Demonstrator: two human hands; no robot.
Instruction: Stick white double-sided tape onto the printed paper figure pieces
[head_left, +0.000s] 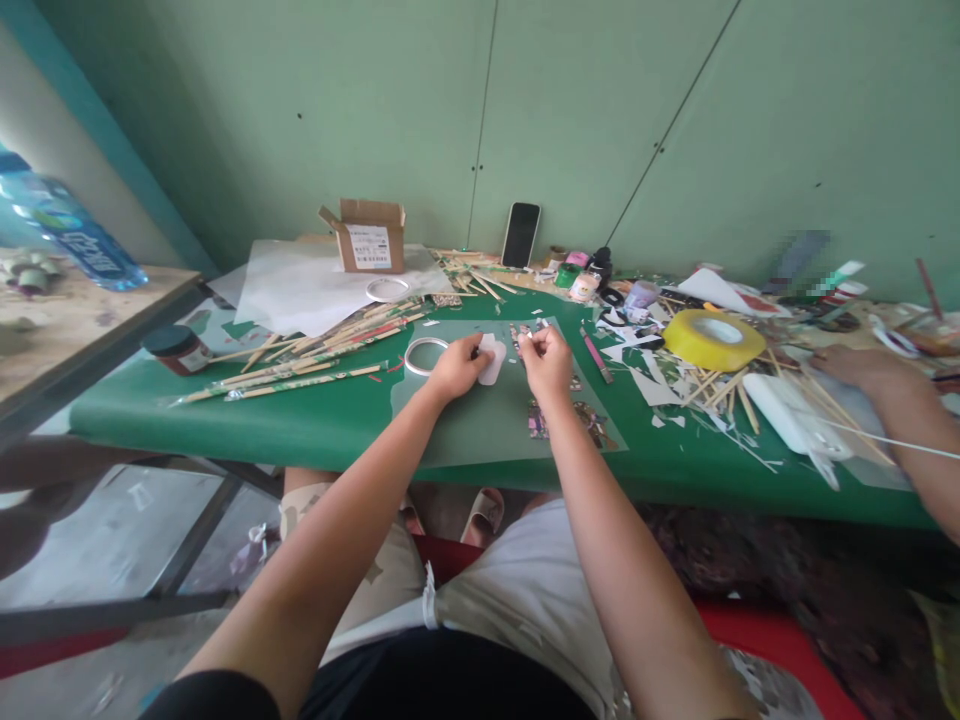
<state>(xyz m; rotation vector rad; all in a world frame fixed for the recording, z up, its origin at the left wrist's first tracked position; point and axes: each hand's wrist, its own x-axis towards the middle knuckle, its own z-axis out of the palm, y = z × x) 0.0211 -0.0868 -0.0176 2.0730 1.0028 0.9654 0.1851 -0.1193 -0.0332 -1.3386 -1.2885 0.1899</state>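
Note:
My left hand [457,370] is closed on a small white piece with rounded corners [492,362], holding it above a translucent sheet [465,430]. Beside it, the fingers of my right hand [548,358] are pinched together at a small patterned strip [517,338]; what lies between the fingertips is too small to make out. Under my right wrist, colourful printed cut-outs [591,424] lie on the sheet. A silvery ring, like a roll of narrow tape [409,362], rests just left of my left hand.
Bundled sticks [315,362] and a dark-lidded jar [177,350] lie left. An open cardboard box [371,240] and a phone [520,235] stand behind. Yellow tape [679,340], paper scraps and a white glue gun [787,415] are right, near another person's hand [862,370].

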